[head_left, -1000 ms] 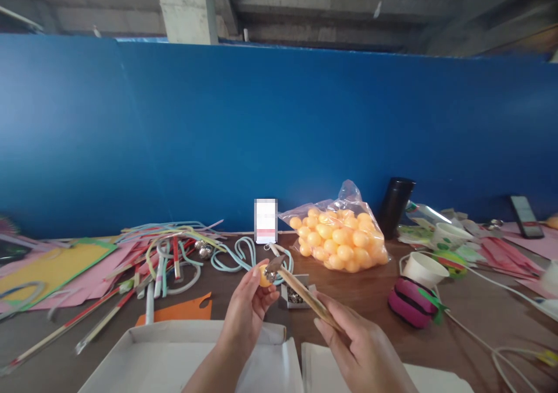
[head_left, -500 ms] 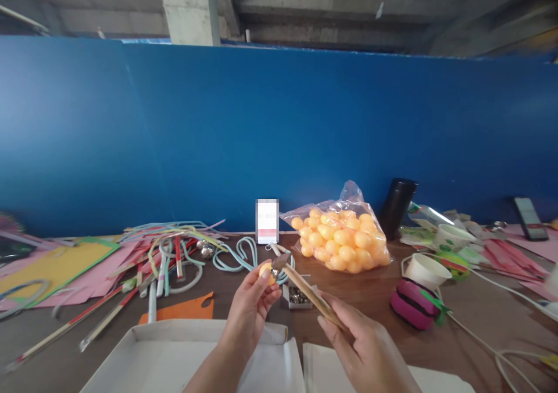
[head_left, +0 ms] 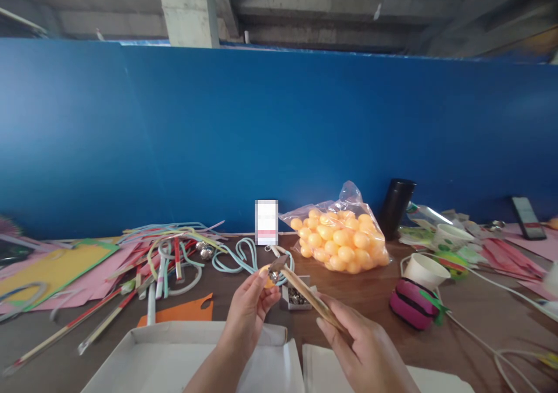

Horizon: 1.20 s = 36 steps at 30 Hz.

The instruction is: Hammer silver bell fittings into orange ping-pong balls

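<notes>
My left hand (head_left: 248,308) pinches an orange plastic ball (head_left: 264,275) between thumb and fingers. A small shiny metal piece (head_left: 274,274) sits at the ball's right side; whether it is fixed there I cannot tell. From the right, my right hand (head_left: 364,338) grips the pale wooden handle of a tool (head_left: 311,297), its fingers wrapped round the lower end. The tool's dark head (head_left: 278,263), perhaps a small hammer's, lies over the metal piece, seemingly touching it. Just behind the handle stands a small box (head_left: 299,306) of shiny metal pieces.
A clear bag of orange balls (head_left: 344,239) rests at the back, beside a black cylinder (head_left: 397,207). A white phone-like screen (head_left: 266,223) stands at the blue partition (head_left: 261,120). Tubes and sticks (head_left: 174,253) clutter the left. An open white box (head_left: 174,346) lies in front.
The tool's head and the ball have shifted very slightly in my hands. Both hands keep the same grip and nearly the same place.
</notes>
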Each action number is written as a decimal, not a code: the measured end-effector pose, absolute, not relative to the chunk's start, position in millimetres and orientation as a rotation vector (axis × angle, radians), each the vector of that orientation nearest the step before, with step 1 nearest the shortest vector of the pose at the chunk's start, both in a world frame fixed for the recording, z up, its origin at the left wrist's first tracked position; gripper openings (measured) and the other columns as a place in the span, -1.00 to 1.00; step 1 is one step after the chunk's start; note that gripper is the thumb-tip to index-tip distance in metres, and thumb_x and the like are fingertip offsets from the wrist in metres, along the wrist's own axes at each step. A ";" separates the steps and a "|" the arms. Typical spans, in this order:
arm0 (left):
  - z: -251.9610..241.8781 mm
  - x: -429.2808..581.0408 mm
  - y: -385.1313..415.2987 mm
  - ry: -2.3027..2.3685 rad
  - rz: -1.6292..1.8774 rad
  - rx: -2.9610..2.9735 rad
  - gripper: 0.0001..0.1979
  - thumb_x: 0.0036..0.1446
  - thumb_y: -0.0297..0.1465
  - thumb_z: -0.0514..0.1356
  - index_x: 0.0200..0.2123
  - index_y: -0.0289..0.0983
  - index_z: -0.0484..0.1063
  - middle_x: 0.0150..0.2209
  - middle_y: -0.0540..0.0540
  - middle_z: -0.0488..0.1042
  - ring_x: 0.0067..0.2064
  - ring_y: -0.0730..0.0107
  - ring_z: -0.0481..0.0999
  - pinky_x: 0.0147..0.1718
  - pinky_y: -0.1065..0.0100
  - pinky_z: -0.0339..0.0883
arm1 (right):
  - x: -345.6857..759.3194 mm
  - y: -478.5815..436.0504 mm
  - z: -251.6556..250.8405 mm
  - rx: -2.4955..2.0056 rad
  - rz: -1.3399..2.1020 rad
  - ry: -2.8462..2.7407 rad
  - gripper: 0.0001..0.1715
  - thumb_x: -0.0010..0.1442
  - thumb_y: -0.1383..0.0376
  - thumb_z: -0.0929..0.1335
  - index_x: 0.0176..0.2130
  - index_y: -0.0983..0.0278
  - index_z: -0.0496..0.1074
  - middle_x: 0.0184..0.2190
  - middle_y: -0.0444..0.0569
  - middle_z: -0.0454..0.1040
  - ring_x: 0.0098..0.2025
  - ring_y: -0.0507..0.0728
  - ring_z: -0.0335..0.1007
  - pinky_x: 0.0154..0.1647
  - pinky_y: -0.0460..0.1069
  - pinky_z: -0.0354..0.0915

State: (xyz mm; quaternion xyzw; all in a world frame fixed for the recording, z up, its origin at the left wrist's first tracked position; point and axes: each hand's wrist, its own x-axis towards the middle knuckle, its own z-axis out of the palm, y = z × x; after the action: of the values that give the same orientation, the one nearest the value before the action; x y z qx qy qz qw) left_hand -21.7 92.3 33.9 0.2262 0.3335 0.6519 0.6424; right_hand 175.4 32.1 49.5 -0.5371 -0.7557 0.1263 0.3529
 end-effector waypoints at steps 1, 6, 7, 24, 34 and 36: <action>33.7 -21.8 92.1 0.758 1.484 0.523 -0.72 -0.09 -0.33 0.38 -0.33 -0.38 0.48 -0.52 -0.04 0.45 -0.49 0.53 0.47 -0.46 0.51 0.47 | 175.5 32.3 49.4 -1.386 0.327 -1.957 -0.59 0.25 0.21 0.25 0.06 0.22 0.39 -0.01 0.05 0.53 0.01 0.19 0.47 -0.02 0.00 0.41; 31.7 -22.6 91.4 0.752 1.474 0.552 -0.72 -0.06 -0.34 0.36 -0.29 -0.39 0.50 -0.49 -0.06 0.47 -0.47 0.53 0.47 -0.44 0.51 0.46 | 175.2 33.5 49.3 -1.413 0.346 -1.984 -0.58 0.26 0.21 0.23 0.08 0.23 0.37 0.01 0.04 0.51 0.04 0.17 0.45 0.00 -0.01 0.40; 31.5 -22.7 91.5 0.749 1.474 0.556 -0.73 -0.05 -0.35 0.36 -0.28 -0.39 0.50 -0.47 -0.07 0.48 -0.47 0.53 0.47 -0.43 0.50 0.46 | 175.1 33.6 49.3 -1.419 0.350 -1.985 -0.58 0.26 0.21 0.23 0.08 0.23 0.36 0.02 0.03 0.51 0.04 0.17 0.44 0.01 -0.01 0.39; 32.5 -24.2 90.7 0.732 1.487 0.542 -0.71 0.03 -0.40 0.31 -0.14 -0.34 0.50 -0.30 -0.12 0.53 -0.37 0.54 0.50 -0.28 0.50 0.47 | 175.4 33.1 46.9 -1.420 0.318 -2.024 -0.59 0.26 0.23 0.22 0.08 0.23 0.36 0.01 0.02 0.51 0.02 0.16 0.46 0.00 -0.03 0.40; 32.6 -23.2 92.1 0.742 1.506 0.492 -0.74 0.07 -0.43 0.27 -0.13 -0.34 0.50 -0.30 -0.13 0.54 -0.39 0.54 0.51 -0.30 0.50 0.48 | 176.2 35.1 43.9 -1.411 0.294 -2.032 -0.58 0.26 0.25 0.23 0.09 0.23 0.35 0.00 0.01 0.52 0.00 0.15 0.48 -0.01 -0.03 0.41; 31.6 -23.6 92.5 0.735 1.516 0.488 -0.75 0.08 -0.43 0.26 -0.14 -0.35 0.50 -0.34 -0.12 0.54 -0.40 0.53 0.51 -0.30 0.48 0.48 | 176.1 34.2 43.8 -1.380 0.276 -2.019 -0.58 0.27 0.24 0.23 0.10 0.25 0.34 0.01 0.02 0.51 0.01 0.14 0.47 0.00 -0.05 0.40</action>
State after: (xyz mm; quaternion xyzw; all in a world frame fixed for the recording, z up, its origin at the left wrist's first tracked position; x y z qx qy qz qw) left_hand -23.6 92.5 31.6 0.2141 0.3220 0.6644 0.6396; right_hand 176.1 34.2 43.8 -0.5285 -0.7733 0.1058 0.3338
